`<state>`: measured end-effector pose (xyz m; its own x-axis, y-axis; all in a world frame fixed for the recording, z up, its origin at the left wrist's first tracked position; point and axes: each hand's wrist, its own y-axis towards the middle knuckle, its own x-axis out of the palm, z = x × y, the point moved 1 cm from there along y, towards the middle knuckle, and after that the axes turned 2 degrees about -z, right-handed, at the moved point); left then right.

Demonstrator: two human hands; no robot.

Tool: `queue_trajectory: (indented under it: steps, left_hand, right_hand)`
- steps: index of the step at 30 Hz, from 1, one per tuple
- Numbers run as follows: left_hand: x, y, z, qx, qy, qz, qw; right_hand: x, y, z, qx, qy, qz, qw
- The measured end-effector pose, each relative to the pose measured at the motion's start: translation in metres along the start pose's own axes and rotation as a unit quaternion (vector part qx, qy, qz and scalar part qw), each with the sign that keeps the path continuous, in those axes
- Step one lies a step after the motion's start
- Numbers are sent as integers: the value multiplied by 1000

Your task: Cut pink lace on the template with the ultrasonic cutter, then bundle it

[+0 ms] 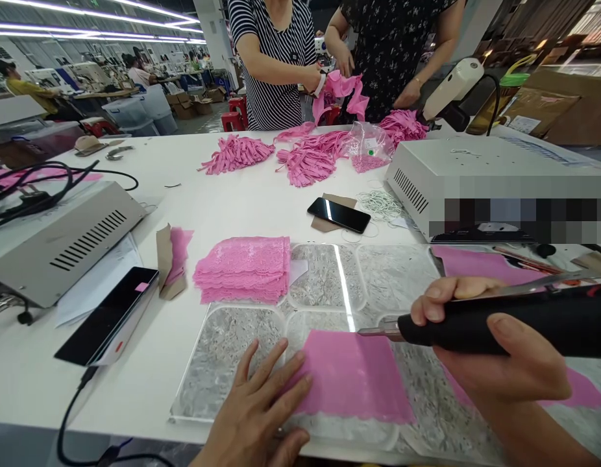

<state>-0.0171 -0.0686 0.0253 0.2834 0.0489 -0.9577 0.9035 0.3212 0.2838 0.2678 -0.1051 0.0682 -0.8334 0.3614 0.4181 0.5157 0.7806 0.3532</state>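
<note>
My left hand [261, 402] lies with spread fingers on the marbled board [237, 344], its fingertips on the left edge of a pink fabric piece [352, 376]. The piece is flat, with a wavy lower edge. My right hand [500, 353] is wrapped round a thick black-handled tool [515, 318] with a narrow metal tip. That tip points left and meets the fabric's upper edge; whether it touches cannot be told. A stack of pink lace pieces [245, 269] sits on the board's upper left. More pink fabric [583, 389] shows beneath my right forearm.
Grey vented boxes stand left [67, 240] and right [476, 168]. A black phone [339, 215] lies beyond the board, a tablet-like device [108, 314] at left. Pink strip bundles [307, 159] lie at the table's far side, where two people stand, one handling pink fabric [340, 94].
</note>
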Motion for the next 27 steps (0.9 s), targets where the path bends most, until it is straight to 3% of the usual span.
queue_trajectory:
  steps: [14, 22, 27]
  left_hand:
    - [18, -6, -9, 41, 29, 30, 998]
    - [23, -8, -13, 53, 31, 56, 997]
    - [22, -7, -13, 51, 33, 49, 997]
  right_hand:
    - [5, -4, 6, 3, 15, -47, 999]
    - [-20, 4, -12, 3, -2, 42, 999]
    - [-27, 5, -18, -9, -33, 54, 998]
